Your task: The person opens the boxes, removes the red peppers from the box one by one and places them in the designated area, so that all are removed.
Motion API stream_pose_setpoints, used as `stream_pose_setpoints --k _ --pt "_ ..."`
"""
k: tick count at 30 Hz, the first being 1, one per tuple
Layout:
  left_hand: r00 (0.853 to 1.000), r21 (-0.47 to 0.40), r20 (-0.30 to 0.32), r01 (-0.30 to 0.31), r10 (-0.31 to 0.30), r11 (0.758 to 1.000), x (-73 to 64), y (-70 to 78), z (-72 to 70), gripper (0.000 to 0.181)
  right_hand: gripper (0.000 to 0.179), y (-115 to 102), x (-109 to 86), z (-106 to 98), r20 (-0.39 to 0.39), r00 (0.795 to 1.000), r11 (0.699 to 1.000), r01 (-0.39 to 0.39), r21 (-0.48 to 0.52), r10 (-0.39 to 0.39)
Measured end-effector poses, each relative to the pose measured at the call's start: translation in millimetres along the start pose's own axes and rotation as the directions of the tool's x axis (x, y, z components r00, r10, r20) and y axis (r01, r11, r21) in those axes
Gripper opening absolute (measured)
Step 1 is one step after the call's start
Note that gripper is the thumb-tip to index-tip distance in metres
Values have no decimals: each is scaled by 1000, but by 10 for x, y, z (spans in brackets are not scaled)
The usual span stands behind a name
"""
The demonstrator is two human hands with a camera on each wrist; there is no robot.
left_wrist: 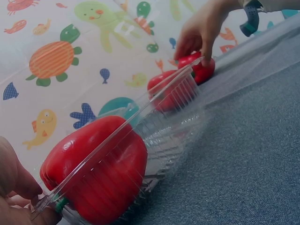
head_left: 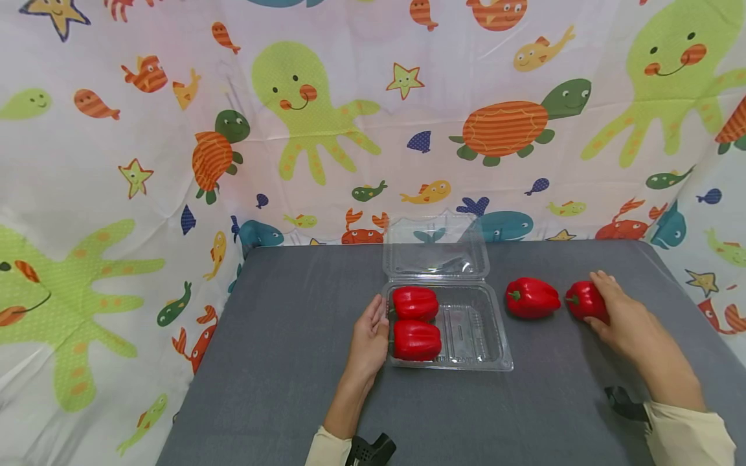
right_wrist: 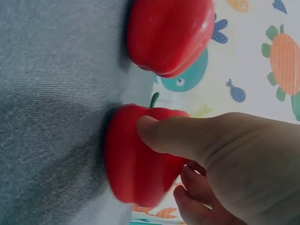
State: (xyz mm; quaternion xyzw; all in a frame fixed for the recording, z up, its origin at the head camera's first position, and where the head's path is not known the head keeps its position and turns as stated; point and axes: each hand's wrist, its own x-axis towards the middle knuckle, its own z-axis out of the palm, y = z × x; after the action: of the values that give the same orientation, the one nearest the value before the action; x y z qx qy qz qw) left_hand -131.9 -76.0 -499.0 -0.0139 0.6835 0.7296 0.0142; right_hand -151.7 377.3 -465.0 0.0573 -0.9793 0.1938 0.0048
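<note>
A clear plastic clamshell box (head_left: 472, 330) lies with its lid raised at the back. Two red bell peppers (head_left: 416, 341) sit in its left half, one behind the other. My left hand (head_left: 369, 340) pinches the box's left rim, seen close up at the lower left of the left wrist view. To the right of the box, a third red bell pepper (head_left: 533, 298) lies on the table. Beyond it, my right hand (head_left: 632, 323) grips another red bell pepper (right_wrist: 140, 159), thumb on its near side; the other fingers are partly hidden behind it.
A grey cloth covers the table (head_left: 280, 362). Behind and to the left hangs a white curtain (head_left: 350, 116) printed with sea animals. The transparent lid (head_left: 436, 249) stands tilted up near the table's back edge.
</note>
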Motion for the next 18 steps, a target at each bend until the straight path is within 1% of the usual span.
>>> stream_pose_setpoints --k 1,3,6,12,18 --pt "1000 -4 5 -9 9 1000 0 -6 2 57 108 -15 -11 -13 2 1000 1000 -2 2 2" --pt "1000 -3 6 -8 8 1000 0 -7 6 57 107 -71 -33 -44 8 1000 1000 -7 0 7" --pt "1000 -4 7 -11 11 1000 -7 -5 8 57 106 -213 -67 -100 3 1000 1000 -1 -6 1" --pt "999 -13 8 -31 31 999 -27 5 8 57 101 -623 -129 -173 -27 998 998 64 -10 -64" --pt "1000 -10 10 -26 26 1000 -20 -10 9 57 99 -999 -139 -106 -78 988 991 132 -9 -132"
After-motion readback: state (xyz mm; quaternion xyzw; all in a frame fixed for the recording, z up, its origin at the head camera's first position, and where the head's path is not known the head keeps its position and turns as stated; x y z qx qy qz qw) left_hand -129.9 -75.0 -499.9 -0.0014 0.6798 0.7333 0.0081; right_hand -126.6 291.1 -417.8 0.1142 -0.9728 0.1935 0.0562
